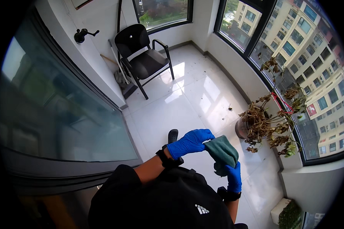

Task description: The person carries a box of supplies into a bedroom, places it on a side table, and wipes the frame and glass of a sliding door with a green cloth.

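Observation:
A green cloth [222,149], folded over into a pad, is stretched between my two blue-gloved hands in front of my body. My left hand [192,142] pinches its upper left corner, the fingers closed on the edge. At the lower right side my right hand [234,176] grips the cloth, with part of the fingers hidden behind it. A loose fold of the cloth hangs down beside the right hand. Both wrists wear black bands.
A black armchair [147,63] stands at the far wall beside a broom and dustpan [122,78]. A withered potted plant [256,124] leans by the right window. On the left is a glass sliding door [68,118]. A white planter [279,212] sits at lower right.

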`<state>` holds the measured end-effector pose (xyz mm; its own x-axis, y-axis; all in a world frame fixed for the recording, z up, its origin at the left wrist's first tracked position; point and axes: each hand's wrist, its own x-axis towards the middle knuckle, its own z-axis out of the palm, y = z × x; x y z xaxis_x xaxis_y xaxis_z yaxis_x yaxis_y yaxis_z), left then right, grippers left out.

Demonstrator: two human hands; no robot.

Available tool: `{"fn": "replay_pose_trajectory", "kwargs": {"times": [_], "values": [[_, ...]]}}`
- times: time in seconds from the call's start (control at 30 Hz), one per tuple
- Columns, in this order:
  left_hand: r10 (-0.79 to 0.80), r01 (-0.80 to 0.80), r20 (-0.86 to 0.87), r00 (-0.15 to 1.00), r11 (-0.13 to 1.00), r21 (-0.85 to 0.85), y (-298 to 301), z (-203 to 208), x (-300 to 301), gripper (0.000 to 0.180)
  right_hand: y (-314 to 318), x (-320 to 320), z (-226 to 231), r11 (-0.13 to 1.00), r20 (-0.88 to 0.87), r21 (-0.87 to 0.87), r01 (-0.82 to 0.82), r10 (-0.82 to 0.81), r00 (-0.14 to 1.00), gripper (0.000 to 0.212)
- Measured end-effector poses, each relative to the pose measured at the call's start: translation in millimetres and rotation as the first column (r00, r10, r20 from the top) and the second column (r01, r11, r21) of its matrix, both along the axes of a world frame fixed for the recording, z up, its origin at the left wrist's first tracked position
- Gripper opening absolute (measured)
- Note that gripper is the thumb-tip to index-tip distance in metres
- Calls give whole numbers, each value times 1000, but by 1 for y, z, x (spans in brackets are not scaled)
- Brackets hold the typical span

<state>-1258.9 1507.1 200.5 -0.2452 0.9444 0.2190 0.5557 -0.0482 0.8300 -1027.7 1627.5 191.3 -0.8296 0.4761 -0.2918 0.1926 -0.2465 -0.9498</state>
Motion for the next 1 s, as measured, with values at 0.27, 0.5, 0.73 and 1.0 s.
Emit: {"fn": "replay_pose_trajectory", "kwargs": {"times": [0.27,0.5,0.73,1.0], "values": [[115,-91,79,990,961,-262,8,-19,-16,27,10,-121,36,920,-311,-389,-51,-79,947,71],[100,-111,-50,994,923,-368,-21,-48,-129,25,2,-217,7,965,-44,136,-224,231,972,58],[-77,144,257,963,956,-256,31,-53,-229,38,36,-269,-18,922,-45,388,24,-6,999,45],[-743,743,189,642,543,-391,187,-26,-163,63,38,-166,19,704,-57,317,636,-655,754,55]]}}
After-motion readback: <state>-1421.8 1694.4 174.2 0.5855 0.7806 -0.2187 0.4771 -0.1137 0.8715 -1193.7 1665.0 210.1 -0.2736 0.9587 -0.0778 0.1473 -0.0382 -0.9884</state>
